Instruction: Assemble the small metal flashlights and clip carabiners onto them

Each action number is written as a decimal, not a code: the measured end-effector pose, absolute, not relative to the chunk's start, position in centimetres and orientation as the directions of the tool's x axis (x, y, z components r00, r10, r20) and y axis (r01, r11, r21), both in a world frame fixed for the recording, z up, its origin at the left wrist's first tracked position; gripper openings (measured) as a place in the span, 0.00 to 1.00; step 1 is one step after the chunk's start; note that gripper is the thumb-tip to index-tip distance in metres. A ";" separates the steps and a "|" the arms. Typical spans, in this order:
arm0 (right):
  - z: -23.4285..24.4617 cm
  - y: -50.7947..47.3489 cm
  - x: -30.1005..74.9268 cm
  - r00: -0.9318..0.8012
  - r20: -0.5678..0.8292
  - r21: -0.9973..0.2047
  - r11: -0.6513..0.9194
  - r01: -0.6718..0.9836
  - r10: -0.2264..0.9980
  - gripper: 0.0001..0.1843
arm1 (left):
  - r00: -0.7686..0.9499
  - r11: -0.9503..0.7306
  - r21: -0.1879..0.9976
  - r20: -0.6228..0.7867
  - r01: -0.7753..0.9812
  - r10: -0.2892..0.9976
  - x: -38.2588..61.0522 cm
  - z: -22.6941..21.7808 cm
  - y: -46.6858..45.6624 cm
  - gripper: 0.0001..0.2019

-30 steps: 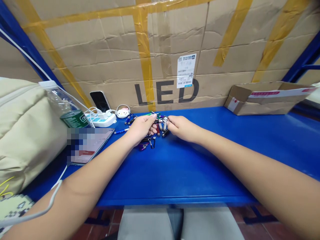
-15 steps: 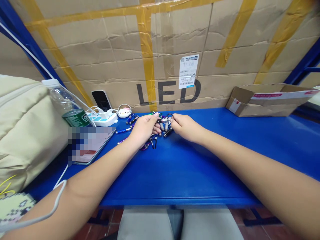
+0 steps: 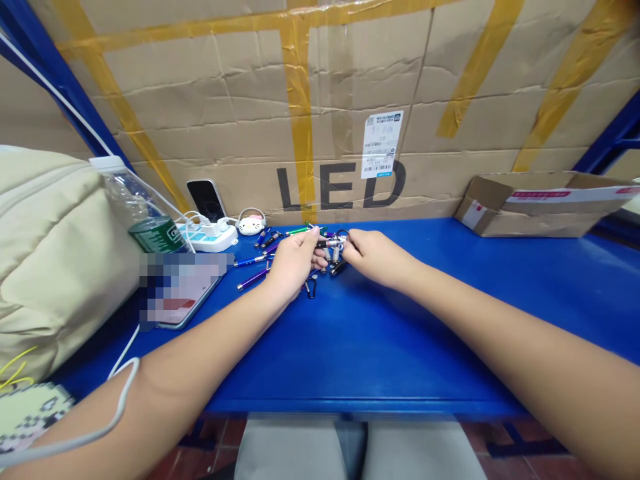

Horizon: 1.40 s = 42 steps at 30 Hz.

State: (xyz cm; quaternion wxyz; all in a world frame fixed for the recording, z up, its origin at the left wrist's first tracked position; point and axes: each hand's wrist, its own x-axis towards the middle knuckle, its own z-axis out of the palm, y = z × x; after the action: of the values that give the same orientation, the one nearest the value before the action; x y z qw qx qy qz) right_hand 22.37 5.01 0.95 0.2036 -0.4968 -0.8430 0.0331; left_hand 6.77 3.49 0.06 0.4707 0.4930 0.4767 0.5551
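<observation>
My left hand (image 3: 299,257) is closed around a slim black keychain penlight (image 3: 326,244) with a silver end, pointing right. At that end my right hand (image 3: 373,255) pinches the metal clasp, and a dark split ring (image 3: 343,235) shows above its fingertips. Under and around both hands lie several similar metal penlights; I can make out a purple one (image 3: 253,279), a blue one (image 3: 250,261), a green one (image 3: 299,231) and a black one (image 3: 339,268). A black carabiner (image 3: 312,288) lies just below my left hand. My palm hides part of the pile.
A tablet-like device (image 3: 193,293), a power strip (image 3: 215,237), a phone (image 3: 205,199), a white cat-faced item (image 3: 251,225) and a bottle (image 3: 155,233) stand left, beside a beige bag (image 3: 60,253). An open cardboard box (image 3: 545,217) sits right on the blue table (image 3: 370,353).
The view has shifted slightly, and more of the purple penlight shows beside my left wrist. Both hands keep the same hold on the penlight and its clasp.
</observation>
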 end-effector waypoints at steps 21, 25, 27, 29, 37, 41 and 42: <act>1.7 4.2 22.7 -0.422 0.291 -0.069 0.459 0.886 0.859 0.17 | -0.052 -0.152 0.988 0.152 0.018 0.987 6.8 0.7 3.3 0.14; 1.3 3.8 21.9 -0.503 0.252 -0.063 0.533 0.844 0.826 0.16 | -0.078 -0.154 0.988 0.155 0.018 0.985 6.7 0.8 3.5 0.15; 1.2 3.8 21.7 -0.495 0.252 -0.103 0.532 0.841 0.831 0.17 | -0.085 -0.150 0.988 0.152 0.023 0.985 6.4 0.9 3.6 0.16; 1.1 4.1 21.9 -0.439 0.254 -0.145 0.483 0.864 0.862 0.17 | -0.100 -0.154 0.988 0.155 0.023 0.983 6.0 1.1 3.7 0.16; 1.5 4.5 22.8 -0.351 0.319 -0.189 0.422 0.887 0.880 0.17 | -0.021 -0.125 0.988 0.128 0.092 0.992 6.1 1.3 3.5 0.15; 1.5 4.2 22.5 -0.350 0.303 -0.165 0.411 0.897 0.886 0.16 | -0.042 -0.149 0.985 0.153 0.086 0.987 6.4 0.8 3.5 0.14; 1.5 4.1 22.4 -0.350 0.300 -0.160 0.408 0.899 0.888 0.16 | -0.049 -0.155 0.985 0.159 0.078 0.986 6.4 0.7 3.6 0.13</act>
State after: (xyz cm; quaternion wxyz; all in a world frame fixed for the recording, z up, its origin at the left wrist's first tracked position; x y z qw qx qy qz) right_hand 22.44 4.15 1.49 0.1719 -0.5438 -0.8213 -0.0163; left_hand 6.43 3.58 0.67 0.4263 0.5421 0.4907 0.5326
